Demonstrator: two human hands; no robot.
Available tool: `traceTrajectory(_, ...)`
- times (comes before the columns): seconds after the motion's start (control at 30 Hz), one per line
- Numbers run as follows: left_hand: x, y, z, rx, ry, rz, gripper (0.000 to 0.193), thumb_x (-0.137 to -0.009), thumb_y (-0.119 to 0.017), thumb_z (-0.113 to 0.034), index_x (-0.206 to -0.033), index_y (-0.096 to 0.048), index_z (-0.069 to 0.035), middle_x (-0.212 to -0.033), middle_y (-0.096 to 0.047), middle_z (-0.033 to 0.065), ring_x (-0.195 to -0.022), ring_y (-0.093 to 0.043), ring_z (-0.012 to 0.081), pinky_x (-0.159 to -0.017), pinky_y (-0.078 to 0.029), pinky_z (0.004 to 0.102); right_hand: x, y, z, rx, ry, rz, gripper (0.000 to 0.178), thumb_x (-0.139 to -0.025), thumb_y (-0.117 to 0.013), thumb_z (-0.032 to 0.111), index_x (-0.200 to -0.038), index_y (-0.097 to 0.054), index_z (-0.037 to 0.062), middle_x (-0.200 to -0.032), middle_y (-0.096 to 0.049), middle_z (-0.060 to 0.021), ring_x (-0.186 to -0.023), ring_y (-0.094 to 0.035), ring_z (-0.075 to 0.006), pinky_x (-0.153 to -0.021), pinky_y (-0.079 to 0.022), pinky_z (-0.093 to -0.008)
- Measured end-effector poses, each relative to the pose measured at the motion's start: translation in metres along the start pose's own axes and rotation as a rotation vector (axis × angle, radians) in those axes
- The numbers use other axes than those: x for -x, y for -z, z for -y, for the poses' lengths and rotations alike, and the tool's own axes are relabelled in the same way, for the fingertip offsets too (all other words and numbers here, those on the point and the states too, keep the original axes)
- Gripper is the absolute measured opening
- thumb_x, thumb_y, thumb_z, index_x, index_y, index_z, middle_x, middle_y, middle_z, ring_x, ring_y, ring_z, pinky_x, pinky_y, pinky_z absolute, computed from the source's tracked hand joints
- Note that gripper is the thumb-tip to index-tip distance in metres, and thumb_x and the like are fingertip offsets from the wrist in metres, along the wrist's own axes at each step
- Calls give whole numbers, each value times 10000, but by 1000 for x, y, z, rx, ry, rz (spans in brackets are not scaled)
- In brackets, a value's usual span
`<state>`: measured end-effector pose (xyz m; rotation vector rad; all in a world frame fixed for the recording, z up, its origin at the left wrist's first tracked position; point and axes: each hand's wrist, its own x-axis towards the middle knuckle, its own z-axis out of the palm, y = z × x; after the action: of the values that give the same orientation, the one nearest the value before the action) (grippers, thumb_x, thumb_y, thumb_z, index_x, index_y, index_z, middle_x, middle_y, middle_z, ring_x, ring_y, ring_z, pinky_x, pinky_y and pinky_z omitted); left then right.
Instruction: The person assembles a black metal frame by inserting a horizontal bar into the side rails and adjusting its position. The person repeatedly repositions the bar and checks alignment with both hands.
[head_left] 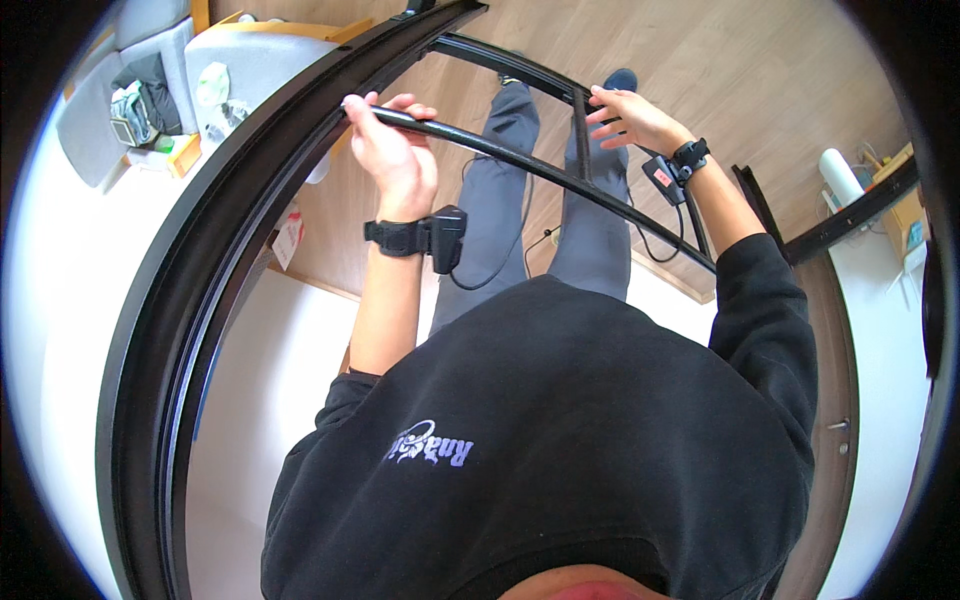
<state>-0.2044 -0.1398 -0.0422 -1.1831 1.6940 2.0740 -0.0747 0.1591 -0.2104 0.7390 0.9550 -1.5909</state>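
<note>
A black metal frame of tubes spans the space in front of me, with a long black tube (pixel 520 158) running slantwise from left to right. My left hand (pixel 395 160) is closed round the left end of this tube, thumb on the near side and fingertips showing beyond it, beside a wide black beam (pixel 250 140). Held palm inward, my right hand (pixel 640 118) has its fingers stretched and apart. Its fingertips come close to a short black crosspiece (pixel 582 135); whether they touch it I cannot tell. Each wrist carries a strapped black device (pixel 447 238) with a cable.
My legs in grey trousers (pixel 505 200) stand beyond the tubes on a wooden floor (pixel 680 40). A grey sofa (pixel 230 70) with bags and clothing is at the far left. On the right are a door (pixel 835 480), a white cylinder (pixel 836 175) and another black beam (pixel 850 215).
</note>
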Motion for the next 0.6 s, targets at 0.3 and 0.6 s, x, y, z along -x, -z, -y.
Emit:
traceTrajectory(0.3,7,0,-3,-97,-64,162,468,-1154,-312,-492,-1366,-346,-76,-1143,-717,302,-564,-567,175,-631,-554,398,-57,-49,-22,-223,-28,-140,286,-1063,-520,326,-913,-623,105,-750,-646,-17,-663,-584,-149,-616,-492,-351)
traceTrajectory(0.6,19,15,-5,-206,-59,140,431,-1166,-260,-445,-1395,-361,-94,-1165,-708,320,-625,-681,240,-679,-611,404,-67,-53,-43,-257,-98,-104,187,-1061,-575,306,-962,-584,147,-695,-579,46,-599,-553,-84,-522,-434,-279)
